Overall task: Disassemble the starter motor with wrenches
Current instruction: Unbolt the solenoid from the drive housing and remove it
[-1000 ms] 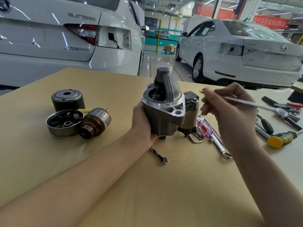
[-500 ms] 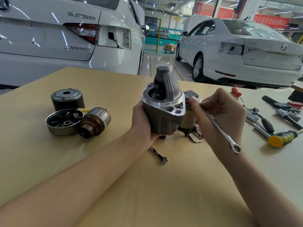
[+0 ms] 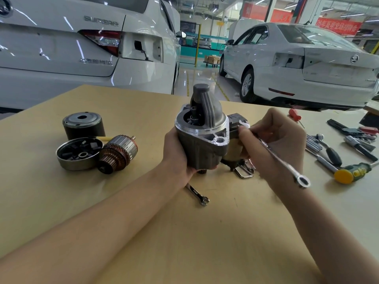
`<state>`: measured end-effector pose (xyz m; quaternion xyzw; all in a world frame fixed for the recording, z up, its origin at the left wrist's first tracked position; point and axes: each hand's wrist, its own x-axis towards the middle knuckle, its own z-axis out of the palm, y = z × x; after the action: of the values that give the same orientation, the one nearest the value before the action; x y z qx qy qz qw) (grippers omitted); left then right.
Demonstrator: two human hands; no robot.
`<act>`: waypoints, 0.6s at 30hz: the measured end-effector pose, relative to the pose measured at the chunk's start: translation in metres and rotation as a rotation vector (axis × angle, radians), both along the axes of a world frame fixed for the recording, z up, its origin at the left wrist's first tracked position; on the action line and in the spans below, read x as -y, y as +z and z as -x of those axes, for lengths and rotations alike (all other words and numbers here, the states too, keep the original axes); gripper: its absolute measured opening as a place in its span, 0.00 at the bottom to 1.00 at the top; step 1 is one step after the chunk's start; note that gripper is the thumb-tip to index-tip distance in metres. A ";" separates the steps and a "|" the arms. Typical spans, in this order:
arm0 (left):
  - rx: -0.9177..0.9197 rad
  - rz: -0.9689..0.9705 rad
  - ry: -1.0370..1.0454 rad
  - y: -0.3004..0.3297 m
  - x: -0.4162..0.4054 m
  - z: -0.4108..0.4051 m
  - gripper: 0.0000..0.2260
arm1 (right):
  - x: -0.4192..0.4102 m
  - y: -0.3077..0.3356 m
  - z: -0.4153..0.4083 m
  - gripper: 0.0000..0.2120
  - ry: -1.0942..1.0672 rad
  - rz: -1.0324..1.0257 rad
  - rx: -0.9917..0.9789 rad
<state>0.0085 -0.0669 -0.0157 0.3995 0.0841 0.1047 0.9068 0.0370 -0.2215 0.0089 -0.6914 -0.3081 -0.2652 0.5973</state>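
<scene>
The grey starter motor housing [image 3: 202,138] stands upright on the tan table [image 3: 184,232], nose cone up. My left hand [image 3: 177,154] grips its left side. My right hand [image 3: 279,140] holds a silver combination wrench [image 3: 276,156]; its open end sits at the top of the solenoid [image 3: 235,119] behind the housing, and its ring end points down toward me. On the left lie the copper-wound armature [image 3: 118,153], a black cylindrical casing [image 3: 83,125] and a round end cap [image 3: 79,153] with dark parts inside.
A small wrench [image 3: 198,194] lies under my left wrist. Screwdrivers, a yellow-and-green handled tool [image 3: 352,173] and other hand tools [image 3: 328,150] crowd the table's right side. A red screwdriver [image 3: 295,115] lies behind my right hand. Two white cars [image 3: 307,64] stand beyond the table.
My right hand brought the wrench from the right in to the solenoid top, swinging its ring end down toward me. The left hand and the housing stayed put.
</scene>
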 end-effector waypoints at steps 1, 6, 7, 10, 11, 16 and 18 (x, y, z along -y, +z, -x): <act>0.003 0.007 -0.003 -0.001 0.000 0.000 0.19 | 0.001 0.002 0.000 0.13 0.023 -0.014 -0.021; -0.001 0.005 -0.011 0.000 0.000 -0.001 0.19 | 0.000 -0.002 0.003 0.13 0.086 0.041 -0.076; 0.005 0.011 -0.012 0.000 -0.001 -0.001 0.19 | -0.001 -0.003 0.004 0.13 0.092 0.026 -0.072; 0.012 0.025 -0.009 0.000 0.000 -0.001 0.19 | 0.001 0.002 0.005 0.15 0.145 -0.107 -0.093; 0.005 0.026 -0.007 -0.001 0.000 0.000 0.19 | 0.003 0.005 0.004 0.15 0.166 -0.140 -0.104; 0.006 0.033 -0.006 0.000 0.000 -0.001 0.20 | -0.002 0.003 0.003 0.11 0.089 -0.137 -0.140; 0.017 0.052 -0.006 0.000 0.001 -0.002 0.21 | -0.004 0.002 0.005 0.11 0.060 -0.109 -0.108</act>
<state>0.0101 -0.0676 -0.0161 0.3751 0.0777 0.1034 0.9179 0.0322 -0.2177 0.0110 -0.6618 -0.2810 -0.2258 0.6573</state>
